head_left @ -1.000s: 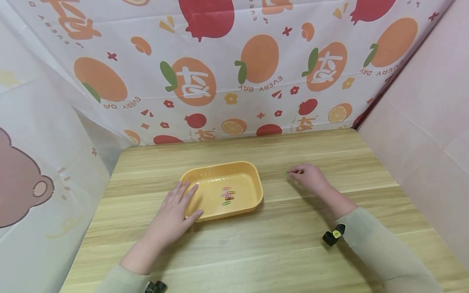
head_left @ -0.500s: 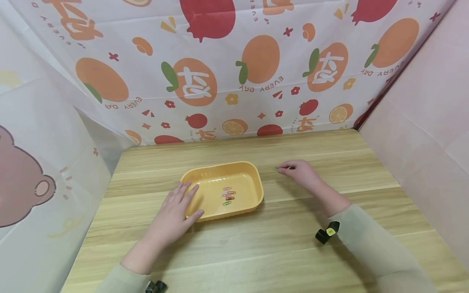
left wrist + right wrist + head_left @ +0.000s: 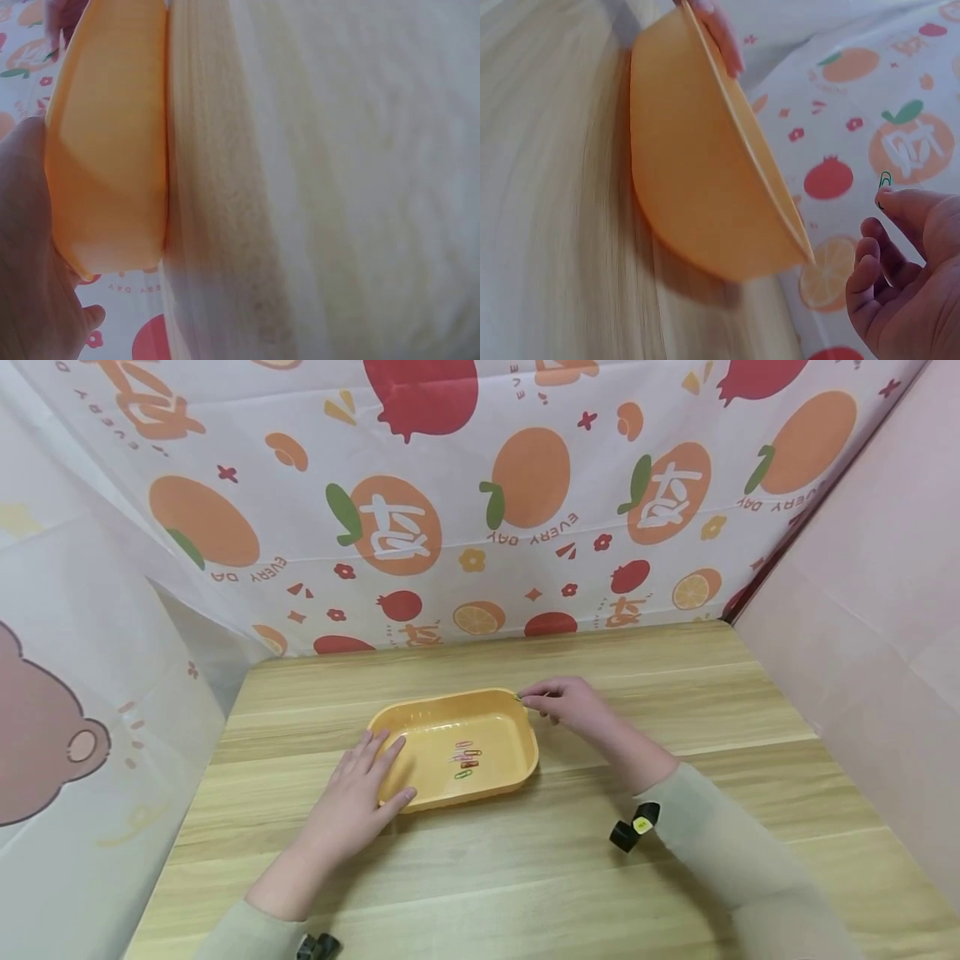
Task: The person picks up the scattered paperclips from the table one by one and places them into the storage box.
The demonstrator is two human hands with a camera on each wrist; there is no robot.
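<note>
A yellow plastic tray [image 3: 422, 792] stands on the table with several small paper clips [image 3: 466, 755] lying on its floor, pink, red and green among them. My left hand [image 3: 351, 806] rests over the tray's left end, fingers spread inside the rim and the thumb near the front corner. At the tray's back right corner, my right hand [image 3: 573, 706] pinches a green paper clip [image 3: 886, 179] between thumb and index finger. The right wrist view shows the clip's loop sticking up from the fingertips, the other fingers loosely bent below.
The wood-grain table [image 3: 480, 877] stretches around the tray. A fruit-print cloth [image 3: 450, 485] hangs behind it, and pale sheets close off the left [image 3: 97, 652] and right [image 3: 862, 593] sides. Black wrist cameras [image 3: 634, 828] sit on the sleeves.
My right hand has moved left with the pinched green paper clip, from the table right of the tray to its back right corner. The left hand and the tray have stayed put.
</note>
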